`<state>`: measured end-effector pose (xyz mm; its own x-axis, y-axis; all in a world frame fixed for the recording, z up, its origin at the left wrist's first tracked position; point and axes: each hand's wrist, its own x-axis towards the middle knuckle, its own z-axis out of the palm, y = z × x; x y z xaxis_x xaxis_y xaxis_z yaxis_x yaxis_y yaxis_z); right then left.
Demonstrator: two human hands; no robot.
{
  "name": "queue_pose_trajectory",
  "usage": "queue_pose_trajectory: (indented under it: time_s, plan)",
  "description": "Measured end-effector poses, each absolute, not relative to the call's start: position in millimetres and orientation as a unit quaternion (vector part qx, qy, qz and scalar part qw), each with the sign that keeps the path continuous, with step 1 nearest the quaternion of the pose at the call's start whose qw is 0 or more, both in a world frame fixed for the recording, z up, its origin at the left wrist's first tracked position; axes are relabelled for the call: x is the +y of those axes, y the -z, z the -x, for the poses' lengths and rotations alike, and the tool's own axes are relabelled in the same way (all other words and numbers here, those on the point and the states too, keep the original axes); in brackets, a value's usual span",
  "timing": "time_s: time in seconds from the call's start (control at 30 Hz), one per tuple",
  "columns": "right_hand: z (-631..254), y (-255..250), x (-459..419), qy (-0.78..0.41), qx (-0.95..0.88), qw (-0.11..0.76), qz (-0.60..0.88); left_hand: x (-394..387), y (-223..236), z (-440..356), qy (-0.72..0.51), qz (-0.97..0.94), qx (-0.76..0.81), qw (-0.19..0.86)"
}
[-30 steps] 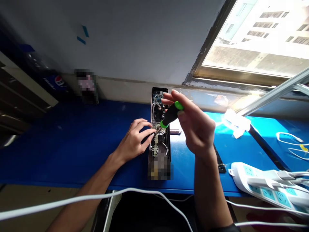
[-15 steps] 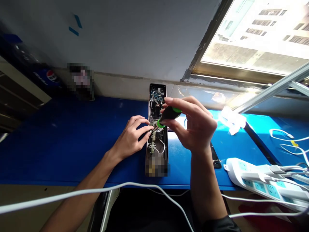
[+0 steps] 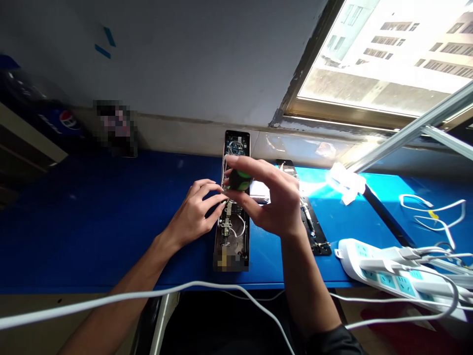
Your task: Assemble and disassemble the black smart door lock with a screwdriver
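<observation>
An opened black lock body (image 3: 233, 236) with wires and metal parts inside lies lengthwise on the blue bench (image 3: 92, 227). My right hand (image 3: 273, 202) is closed round a black screwdriver with a green cap (image 3: 239, 180), held nearly upright over the middle of the lock body; its tip is hidden. My left hand (image 3: 194, 212) rests at the lock body's left edge, fingers curled and pressed against it beside the screwdriver.
A second black plate (image 3: 308, 217) lies right of my right hand. A white power strip (image 3: 384, 268) with plugs and cables sits at the right. A white cable (image 3: 148, 295) runs along the bench's front edge. A window and a metal rail (image 3: 410, 133) are at the back right.
My right hand has tipped the screwdriver from slanted to nearly upright and moved it left over the lock body. My left hand stays at the lock body's edge.
</observation>
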<state>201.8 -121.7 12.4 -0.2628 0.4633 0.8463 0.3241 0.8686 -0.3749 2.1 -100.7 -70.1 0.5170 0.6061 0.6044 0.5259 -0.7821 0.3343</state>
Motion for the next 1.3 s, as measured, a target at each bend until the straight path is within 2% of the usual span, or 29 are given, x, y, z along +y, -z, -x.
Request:
queue_pose_trajectory:
  time_s: [0.23,0.33,0.47,0.6,0.67,0.77,0.83,1.03,1.3]
  plan:
    - [-231,-10,-121,0.039,-0.669,0.651,0.356,-93,63,-8,-0.391,-0.849,0.346,0.075]
    - [-256,-10,-118,0.057,-0.668,0.647,0.363,-85,54,-14,-0.398,-0.849,0.340,0.070]
    - [-280,1,-110,0.008,-0.719,0.531,0.448,-68,39,-25,-0.365,-0.877,0.305,0.070]
    - [-283,10,-105,-0.064,-0.752,0.452,0.475,-50,25,-39,-0.336,-0.896,0.280,0.072]
    - [-280,9,-104,-0.108,-0.761,0.362,0.528,-42,20,-45,-0.325,-0.903,0.269,0.080]
    - [-274,8,-104,-0.148,-0.730,0.177,0.644,-33,14,-52,-0.307,-0.909,0.265,0.099]
    - [-270,11,-103,-0.160,-0.709,0.103,0.680,-29,12,-56,-0.287,-0.913,0.270,0.110]
    - [-255,30,-94,-0.185,-0.701,0.035,0.688,-23,9,-55,-0.218,-0.929,0.275,0.121]
    - [-248,35,-86,-0.213,-0.693,0.021,0.689,-18,1,-47,-0.201,-0.927,0.286,0.132]
